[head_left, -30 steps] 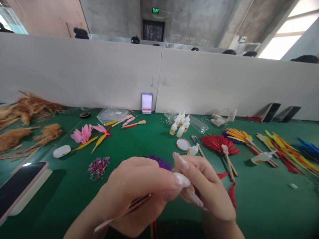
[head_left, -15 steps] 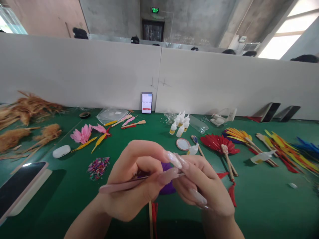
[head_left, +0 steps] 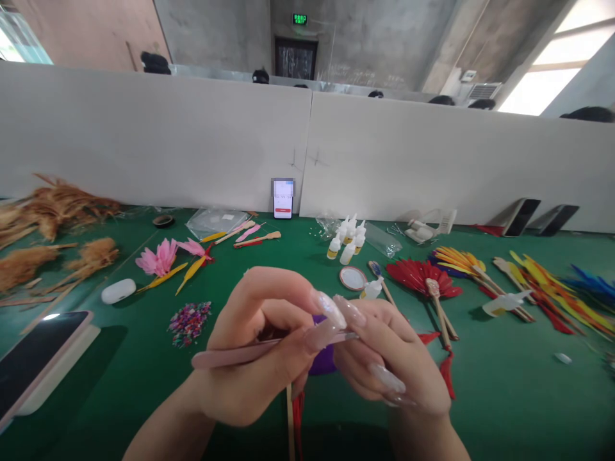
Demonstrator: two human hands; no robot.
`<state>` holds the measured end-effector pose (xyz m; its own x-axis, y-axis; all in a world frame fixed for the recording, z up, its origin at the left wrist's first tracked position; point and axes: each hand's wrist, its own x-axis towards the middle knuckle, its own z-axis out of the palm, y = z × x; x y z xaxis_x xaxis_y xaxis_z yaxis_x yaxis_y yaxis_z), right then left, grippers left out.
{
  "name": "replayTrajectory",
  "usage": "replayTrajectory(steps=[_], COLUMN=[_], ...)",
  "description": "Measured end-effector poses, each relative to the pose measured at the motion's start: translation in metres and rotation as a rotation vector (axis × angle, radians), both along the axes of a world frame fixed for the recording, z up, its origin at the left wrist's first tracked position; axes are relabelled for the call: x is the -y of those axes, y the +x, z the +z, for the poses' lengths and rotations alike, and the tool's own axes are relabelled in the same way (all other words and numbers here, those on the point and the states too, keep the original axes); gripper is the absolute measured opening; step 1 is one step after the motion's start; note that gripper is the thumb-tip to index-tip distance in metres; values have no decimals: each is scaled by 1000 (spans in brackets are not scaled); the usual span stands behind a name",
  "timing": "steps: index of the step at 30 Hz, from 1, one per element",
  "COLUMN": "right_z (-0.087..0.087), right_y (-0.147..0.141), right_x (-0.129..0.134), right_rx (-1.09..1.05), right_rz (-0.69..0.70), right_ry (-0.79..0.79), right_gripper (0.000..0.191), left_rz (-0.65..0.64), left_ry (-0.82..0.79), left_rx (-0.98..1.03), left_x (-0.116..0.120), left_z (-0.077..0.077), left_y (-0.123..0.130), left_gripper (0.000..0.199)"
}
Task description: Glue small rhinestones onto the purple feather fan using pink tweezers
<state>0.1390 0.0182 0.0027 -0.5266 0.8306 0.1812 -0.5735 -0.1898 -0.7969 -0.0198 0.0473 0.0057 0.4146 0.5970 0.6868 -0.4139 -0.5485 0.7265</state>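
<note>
Above a green tabletop (head_left: 259,269), close to the wearer's body, the two bare hands meet, fingertips toward fingertips. The left hand (head_left: 273,381) is closed in a narrow pinch on a slender pale-pink tool with a thin metallic-looking tip (head_left: 225,357), thumb on the near side and index finger arched over the top. The tool lies nearly level across this grip: its broad pink end sticks out to the left past the knuckles, while its thin end emerges beyond the thumbnail and reaches the fingers of the right hand (head_left: 389,352). That hand is curled, thumb and fingers drawn together around the tip; whether anything small is pinched there is hidden, so I cannot tell. Behind and below both hands, partly covered by them, shows a bright purple, feathery-looking piece (head_left: 324,363), with a straight wooden stick (head_left: 290,426) and a red thread tassel (head_left: 298,422) under the left hand, side by side. Left of the left hand lies a loose heap of tiny multicoloured bits (head_left: 189,324). Beyond the right hand are a white plastic bottle with a pointed nozzle (head_left: 371,289), a round white dish with a reddish rim (head_left: 353,278) and a red feather fan with wooden handles (head_left: 423,278).
</note>
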Motion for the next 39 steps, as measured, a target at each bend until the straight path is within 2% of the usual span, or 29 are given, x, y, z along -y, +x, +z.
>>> replayTrajectory(steps=[6,15,21,25,30,32,35,39], right_z=[0,-6,-5,0,2,2,2,1], right_y=[1,3,4,5,7,6,3,-1], right_x=[3,2,5,6,6,7,10,17], right_rx=[-15,-52,-78,-93,-125,-120,41,209], right_rz=[11,39,73,102,116,75,-95,-301], right_ry=[-10,8,-3,-28,-46,-33,12,116], right_gripper=[55,53,55,57,57,55,54,52], left_rz=[4,-131,-297,-325,-380,-371,-312,-246], left_ry=[-16,-113,-295,-472,-561,-552,-507,-342], left_rx=[25,47,125,192,175,177,186,161], left_x=[2,-1,0,4,4,3,1,1], left_z=[1,-5,-5,-4,-6,-7,-6,-4], left_y=[0,-1,10,18,23,23,20,12], left_gripper=[24,23,16,9,9,8,6,12])
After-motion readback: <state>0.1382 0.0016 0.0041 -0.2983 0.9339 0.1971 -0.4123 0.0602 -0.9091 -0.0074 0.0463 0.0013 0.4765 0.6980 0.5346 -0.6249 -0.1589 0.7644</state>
